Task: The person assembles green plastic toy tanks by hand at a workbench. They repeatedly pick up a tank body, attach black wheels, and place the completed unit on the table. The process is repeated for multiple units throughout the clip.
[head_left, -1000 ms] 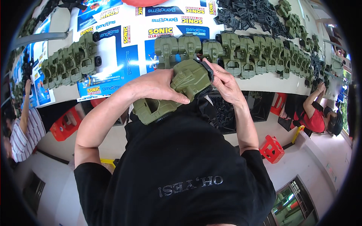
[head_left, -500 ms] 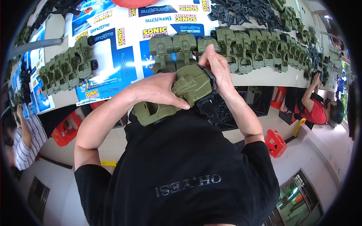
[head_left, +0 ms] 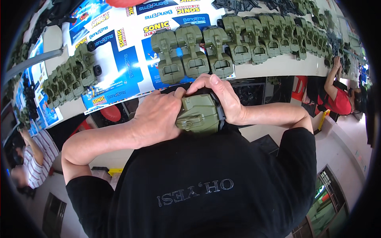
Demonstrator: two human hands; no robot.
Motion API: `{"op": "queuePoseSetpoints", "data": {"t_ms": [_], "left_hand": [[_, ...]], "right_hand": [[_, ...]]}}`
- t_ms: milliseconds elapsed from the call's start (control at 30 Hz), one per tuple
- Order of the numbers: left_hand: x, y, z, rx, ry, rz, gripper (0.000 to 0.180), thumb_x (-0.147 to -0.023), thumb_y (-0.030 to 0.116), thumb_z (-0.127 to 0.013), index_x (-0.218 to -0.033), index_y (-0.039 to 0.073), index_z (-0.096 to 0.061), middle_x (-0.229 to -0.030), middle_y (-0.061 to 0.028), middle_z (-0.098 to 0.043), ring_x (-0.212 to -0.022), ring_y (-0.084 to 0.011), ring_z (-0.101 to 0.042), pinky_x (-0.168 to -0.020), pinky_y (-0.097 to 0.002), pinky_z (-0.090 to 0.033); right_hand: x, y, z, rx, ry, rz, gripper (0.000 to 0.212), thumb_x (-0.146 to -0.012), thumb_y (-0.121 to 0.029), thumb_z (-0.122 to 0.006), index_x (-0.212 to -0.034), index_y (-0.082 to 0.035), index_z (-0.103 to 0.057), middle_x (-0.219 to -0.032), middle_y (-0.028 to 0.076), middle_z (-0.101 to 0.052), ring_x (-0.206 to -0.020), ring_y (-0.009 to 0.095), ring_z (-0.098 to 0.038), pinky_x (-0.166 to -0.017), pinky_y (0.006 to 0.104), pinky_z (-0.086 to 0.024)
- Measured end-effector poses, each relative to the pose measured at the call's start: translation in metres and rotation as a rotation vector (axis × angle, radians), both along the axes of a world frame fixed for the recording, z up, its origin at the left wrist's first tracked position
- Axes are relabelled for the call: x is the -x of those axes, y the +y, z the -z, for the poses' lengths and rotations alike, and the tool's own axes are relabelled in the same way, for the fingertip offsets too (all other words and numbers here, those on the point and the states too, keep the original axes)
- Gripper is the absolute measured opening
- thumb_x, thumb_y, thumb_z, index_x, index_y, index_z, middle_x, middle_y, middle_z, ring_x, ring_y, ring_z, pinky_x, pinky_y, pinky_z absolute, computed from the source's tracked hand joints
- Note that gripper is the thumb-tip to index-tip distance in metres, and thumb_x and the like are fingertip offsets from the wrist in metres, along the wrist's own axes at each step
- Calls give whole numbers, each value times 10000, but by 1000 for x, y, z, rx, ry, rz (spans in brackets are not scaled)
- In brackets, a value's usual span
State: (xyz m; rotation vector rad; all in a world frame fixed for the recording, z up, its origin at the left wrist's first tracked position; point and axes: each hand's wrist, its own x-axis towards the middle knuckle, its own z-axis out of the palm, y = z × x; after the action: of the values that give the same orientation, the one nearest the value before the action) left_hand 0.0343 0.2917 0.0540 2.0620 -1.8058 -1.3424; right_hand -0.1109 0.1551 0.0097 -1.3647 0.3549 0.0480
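Olive toy vehicle (head_left: 199,113): between the two hands, against or just above the black shirt (head_left: 222,158), short of the counter (head_left: 274,71).
Long axis: seems to run sideways, hand to hand (the left end is largely covered, so I cannot be sure).
Left hand (head_left: 158,115): closed around the left end, gripping it.
Right hand (head_left: 229,102): curled against the right end, by a dark grey edge piece (head_left: 220,108); gripping or only pressing, I cannot tell.
Nearer hand: neither; both touch.
Look: angular olive panels, raised turret-like bump.
Beyond the hands: similar vehicles (head_left: 195,59) in a row.
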Motion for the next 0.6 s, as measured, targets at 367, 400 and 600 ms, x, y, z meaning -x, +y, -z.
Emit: {"op": "queuePoseSetpoints", "data": {"t_ms": [367, 400, 600], "left_hand": [[1, 4, -4, 80, -106, 13, 536, -614, 190, -737, -1006, -48, -460, -806, -189, -603, -782, -338, -611, -784, -380, -457], [-6, -2, -9, -35, -44, -46, 578, -617, 223, -755, -1030, -50, -456, -835, -210, -605, -820, -349, -609, -786, -399, -462], [-61, 10, 30, -217, 315, -559, 737, -664, 289, -803, -1236, -13, -449, -1095, -109, -599, -1009, -210, -572, -904, -329, -445]], "right_hand": [[-7, 3, 7, 121, -122, -19, 471, -956, -318, -268, -905, 43, -567, -876, 144, -574, -831, 255, -528, -798, 328, -403], [-12, -1, 4, 113, -76, -35, 510, -963, -354, -257, -929, 42, -577, -902, 136, -588, -856, 240, -539, -827, 324, -402], [-69, -32, 25, 612, -29, 216, 540, -941, -464, -362, -997, 9, -615, -975, 172, -631, -964, 300, -575, -881, 355, -411]]}}
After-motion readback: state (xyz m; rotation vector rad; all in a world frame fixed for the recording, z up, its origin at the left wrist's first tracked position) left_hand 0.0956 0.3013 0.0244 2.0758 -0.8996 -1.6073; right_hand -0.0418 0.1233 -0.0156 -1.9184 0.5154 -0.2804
